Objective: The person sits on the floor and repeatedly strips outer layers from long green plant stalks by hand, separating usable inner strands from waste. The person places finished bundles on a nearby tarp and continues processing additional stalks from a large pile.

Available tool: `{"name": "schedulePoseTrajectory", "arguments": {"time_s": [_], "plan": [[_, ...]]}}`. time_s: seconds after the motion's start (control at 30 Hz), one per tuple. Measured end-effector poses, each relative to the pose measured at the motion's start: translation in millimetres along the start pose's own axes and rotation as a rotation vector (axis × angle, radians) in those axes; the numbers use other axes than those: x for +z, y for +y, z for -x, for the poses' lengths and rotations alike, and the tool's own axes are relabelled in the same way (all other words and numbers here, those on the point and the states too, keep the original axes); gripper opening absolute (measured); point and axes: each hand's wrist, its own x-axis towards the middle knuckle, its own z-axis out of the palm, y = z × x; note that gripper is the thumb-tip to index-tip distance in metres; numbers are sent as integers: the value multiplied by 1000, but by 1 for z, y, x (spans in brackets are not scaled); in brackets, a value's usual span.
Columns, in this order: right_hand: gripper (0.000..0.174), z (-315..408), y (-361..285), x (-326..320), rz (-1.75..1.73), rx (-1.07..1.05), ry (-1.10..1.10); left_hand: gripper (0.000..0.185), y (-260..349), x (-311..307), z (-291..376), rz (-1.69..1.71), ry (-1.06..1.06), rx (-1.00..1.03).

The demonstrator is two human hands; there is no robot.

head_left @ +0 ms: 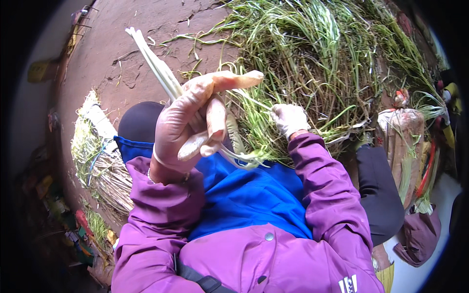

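Observation:
My left hand [183,113], in a thin translucent glove, is raised in front of my body. Its lower fingers curl around a small bundle of pale plant stalks [154,64], while one finger points out to the right. The cut-looking ends stick out at upper left, and a curly green tuft [251,159] hangs out at lower right. Close to the near edge of a large heap of green grass-like plants [311,62] is my right hand [291,119], gloved in white. Its fingers are closed on a thin pale stalk [253,99]; the fingertips are hidden.
A tied bundle of dry stalks [110,168] lies on the brown earthen floor [154,14] at left. A stained, tied sack [401,128] stands at right, near a dark cloth bag [419,236]. A blue apron [256,197] covers my lap.

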Motion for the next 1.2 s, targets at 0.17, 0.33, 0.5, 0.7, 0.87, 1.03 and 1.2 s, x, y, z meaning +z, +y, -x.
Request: {"name": "schedulePoseTrajectory", "arguments": {"time_s": [0.17,0.33,0.5,0.7,0.87,1.03,1.2], "plan": [[23,20,-9,-58,-772,181,-99,35,-7,12,5,-455,286,-25],[19,51,-24,-106,-1139,64,4,24,-22,9,1,-534,325,-46],[15,100,-41,-142,-1138,-87,181,27,-40,5,-5,-606,327,-76],[18,140,-50,-143,-686,-243,346,32,-50,13,-12,-636,358,-123],[32,134,-37,-146,-1440,-9,161,32,-64,23,-6,-568,264,-195],[29,109,-49,-152,-1204,-175,255,25,-93,25,-3,-716,228,-164],[15,106,-53,-144,-1554,-92,206,25,-96,23,3,-745,234,-104]]}}
